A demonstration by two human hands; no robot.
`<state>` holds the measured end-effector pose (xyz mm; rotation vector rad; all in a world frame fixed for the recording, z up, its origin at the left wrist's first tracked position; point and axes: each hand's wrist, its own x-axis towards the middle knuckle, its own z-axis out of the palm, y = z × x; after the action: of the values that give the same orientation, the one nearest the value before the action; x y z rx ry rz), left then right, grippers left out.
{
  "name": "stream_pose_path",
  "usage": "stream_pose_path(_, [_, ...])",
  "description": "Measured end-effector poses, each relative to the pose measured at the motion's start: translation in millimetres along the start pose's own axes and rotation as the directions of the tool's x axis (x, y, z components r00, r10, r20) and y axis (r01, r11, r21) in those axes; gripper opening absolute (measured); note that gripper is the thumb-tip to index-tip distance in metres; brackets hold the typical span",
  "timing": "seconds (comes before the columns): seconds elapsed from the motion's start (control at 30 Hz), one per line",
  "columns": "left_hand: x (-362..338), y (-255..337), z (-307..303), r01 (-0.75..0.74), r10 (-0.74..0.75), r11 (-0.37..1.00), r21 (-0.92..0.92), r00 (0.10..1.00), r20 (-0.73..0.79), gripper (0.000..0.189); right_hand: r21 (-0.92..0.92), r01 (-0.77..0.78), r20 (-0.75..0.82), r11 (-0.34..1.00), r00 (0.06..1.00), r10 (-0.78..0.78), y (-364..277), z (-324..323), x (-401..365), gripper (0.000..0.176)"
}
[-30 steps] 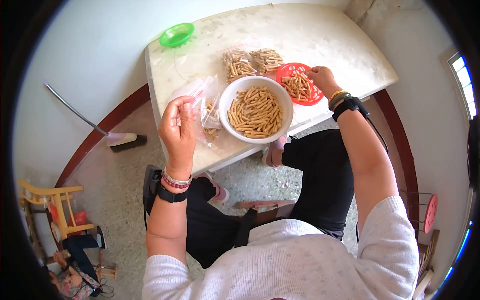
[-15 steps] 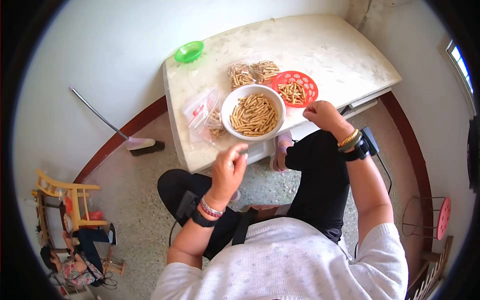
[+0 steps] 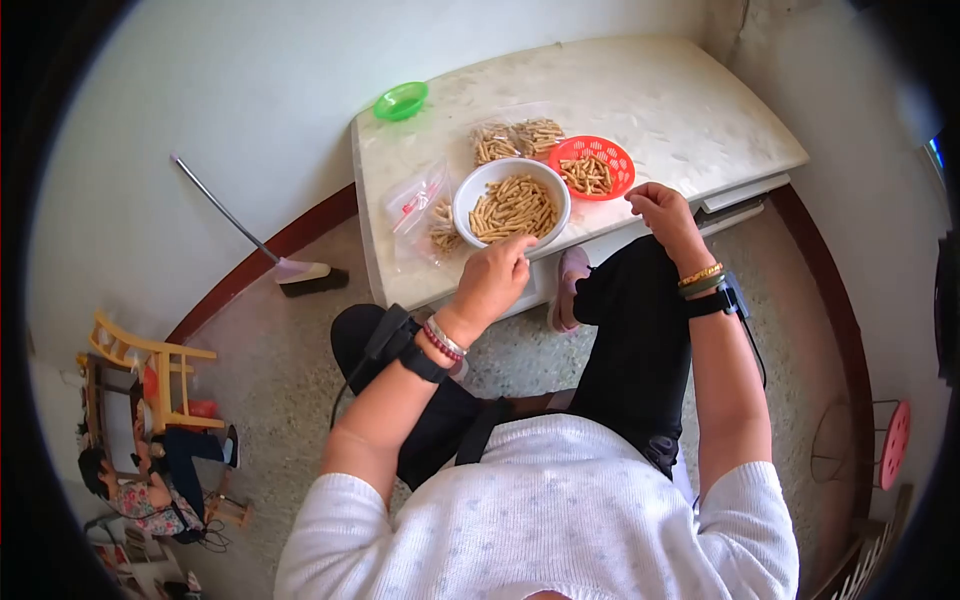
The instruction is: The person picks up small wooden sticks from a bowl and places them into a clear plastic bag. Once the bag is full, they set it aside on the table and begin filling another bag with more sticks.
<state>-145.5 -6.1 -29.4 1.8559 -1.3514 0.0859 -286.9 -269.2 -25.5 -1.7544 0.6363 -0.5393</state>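
Note:
A white bowl [image 3: 463, 212] full of short tan sticks stands near the table's front edge. My left hand [image 3: 495, 278] is at its near rim, fingers curled together; whatever they may hold is hidden. To the right of the bowl lies a red perforated basket [image 3: 622, 158] with fewer sticks. Just beyond that basket's lower right side is my right hand [image 3: 664, 215], thumb and fingers pinched, their contents too small to make out. Clear bags of sticks [image 3: 515, 140] lie behind the bowl, and an open-looking clear bag [image 3: 418, 212] with some sticks lies at its left.
The pale table [image 3: 680, 90] carries a green basket [image 3: 402, 101] at its back left corner. A broom [image 3: 305, 272] leans against the left wall. At the lower left, another person [image 3: 150, 500] sits near a wooden chair [image 3: 170, 375]. A red-topped stool [image 3: 894, 444] stands at the right.
My left hand has moved up and right to the bowl's near rim. My right hand stays near the red basket, its fingers now pinched further forward. The view has shifted slightly.

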Motion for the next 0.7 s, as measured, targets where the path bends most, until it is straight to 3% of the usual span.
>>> stream_pose_path(0.07, [5,-8,3,-0.058,0.047,0.993,0.099,0.993,0.113,0.024,0.032,0.009,0.012,0.999,1.000,-0.010,-4,0,-3,0.014])
stream_pose_path(0.13, [10,-23,1,-0.050,0.038,0.993,0.109,0.993,0.113,0.022,0.014,-0.026,0.036,1.000,0.999,0.026,-3,2,1,0.013])
stream_pose_path(0.2, [21,-47,-1,-0.056,0.054,0.990,0.130,0.998,0.024,0.021,-0.128,0.006,0.073,0.992,0.997,0.003,1,7,9,0.014])
stream_pose_path(0.23, [29,-49,-7,0.064,-0.075,0.983,0.170,0.995,0.063,0.020,-0.260,0.050,0.098,0.964,0.995,-0.025,-5,13,14,0.017])
stream_pose_path(0.27, [34,-61,-8,0.076,-0.086,0.985,0.156,0.995,0.057,0.020,-0.276,0.046,0.106,0.960,0.994,-0.017,-11,20,21,0.017])
stream_pose_path(0.37, [39,-85,-9,0.094,-0.100,0.981,0.172,0.995,0.029,0.019,-0.405,0.220,0.264,0.887,0.957,-0.117,-35,53,41,0.020])
stream_pose_path(0.53, [23,-92,-11,0.133,-0.136,0.988,0.077,0.990,0.036,0.017,-0.556,0.403,0.439,0.727,0.885,-0.155,-27,106,100,0.022])
stream_pose_path(0.6, [17,-81,-23,0.130,-0.131,0.991,0.022,0.991,0.043,0.017,-0.730,0.358,0.294,0.582,0.934,-0.205,-21,122,116,0.025])
stream_pose_path(0.67, [13,-72,-32,0.161,-0.165,0.986,0.035,0.965,0.207,0.018,-0.767,0.320,0.278,0.556,0.947,-0.161,-20,129,128,0.031])
stream_pose_path(0.7, [10,-73,-34,0.117,-0.126,0.991,0.059,0.973,0.194,0.018,-0.796,0.257,0.251,0.548,0.964,-0.088,-19,131,130,0.032])
